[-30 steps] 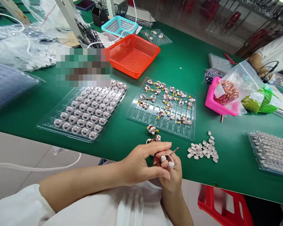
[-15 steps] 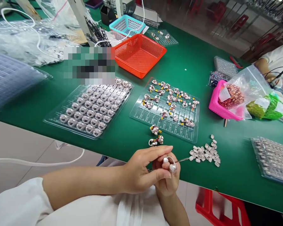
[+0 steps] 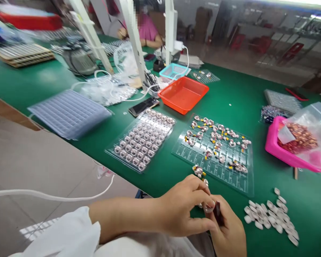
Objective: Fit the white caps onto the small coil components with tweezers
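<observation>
The left hand (image 3: 186,207) grip is closed on a small white earpiece (image 3: 208,208), located in front of the near edge of the earpiece tray (image 3: 239,181); the right hand (image 3: 227,225) grip is closed on a dark tool (image 3: 218,214) close against the earpiece, its exact type not discernible. Status: judged partway through; the earpiece in hand is not yet set down. Earpieces with wires (image 3: 216,144) lie mainly in the far part of the earpiece tray, and at least two loose earpieces (image 3: 198,170) lie on the counter (image 3: 163,169) beside its near edge, one partly hidden. White caps (image 3: 273,214) lie unattached in a loose heap to the right of the earpiece tray; whether the tray's earpieces are finished cannot be told
</observation>
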Action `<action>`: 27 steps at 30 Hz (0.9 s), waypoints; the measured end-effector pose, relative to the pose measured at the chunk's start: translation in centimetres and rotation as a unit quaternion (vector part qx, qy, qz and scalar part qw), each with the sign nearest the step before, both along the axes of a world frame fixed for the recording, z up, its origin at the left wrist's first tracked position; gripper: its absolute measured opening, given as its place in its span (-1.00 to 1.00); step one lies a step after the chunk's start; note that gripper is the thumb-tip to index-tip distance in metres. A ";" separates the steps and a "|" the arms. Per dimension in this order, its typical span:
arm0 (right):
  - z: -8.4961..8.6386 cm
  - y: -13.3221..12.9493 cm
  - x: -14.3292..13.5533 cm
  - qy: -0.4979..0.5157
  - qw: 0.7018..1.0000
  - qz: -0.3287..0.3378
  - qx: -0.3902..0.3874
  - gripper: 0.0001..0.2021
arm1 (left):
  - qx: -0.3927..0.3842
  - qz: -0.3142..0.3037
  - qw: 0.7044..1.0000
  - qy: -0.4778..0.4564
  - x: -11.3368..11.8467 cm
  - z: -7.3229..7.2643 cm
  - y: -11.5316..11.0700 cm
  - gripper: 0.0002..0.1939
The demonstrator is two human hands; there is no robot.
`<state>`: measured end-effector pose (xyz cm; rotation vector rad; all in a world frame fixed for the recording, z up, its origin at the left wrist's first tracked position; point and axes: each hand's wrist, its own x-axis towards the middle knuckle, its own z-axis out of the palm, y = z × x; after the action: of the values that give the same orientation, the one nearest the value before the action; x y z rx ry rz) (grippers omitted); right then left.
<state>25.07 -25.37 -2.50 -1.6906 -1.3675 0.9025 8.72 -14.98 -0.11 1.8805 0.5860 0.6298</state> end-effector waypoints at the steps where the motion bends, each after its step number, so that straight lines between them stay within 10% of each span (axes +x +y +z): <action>1: -0.2 0.2 0.1 -0.034 0.999 0.015 0.023 -0.82 | 0.021 0.001 0.999 0.025 -0.2 0.1 0.2 -0.74; 8: -1.2 2.0 -2.2 -0.112 0.984 0.024 0.136 -0.76 | 0.083 -0.005 0.991 0.108 -2.5 1.8 3.3 -0.88; 16: -1.5 1.4 -1.7 -0.056 0.991 -0.001 0.119 -0.74 | 0.148 0.267 0.920 0.246 -7.1 0.0 16.6 -0.83; 20: -1.7 0.9 -1.9 -0.009 0.992 -0.037 0.117 -0.78 | 0.176 0.217 0.919 0.279 -7.5 -3.0 20.8 -0.89; 27: -1.8 0.5 -1.9 0.004 0.990 -0.048 0.130 -0.82 | 0.230 0.126 0.910 0.322 -7.5 -5.1 21.3 -0.82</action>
<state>23.15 -24.87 -4.28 -1.5365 -1.3242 0.6437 1.22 6.35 -5.21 2.5002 1.2043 0.3036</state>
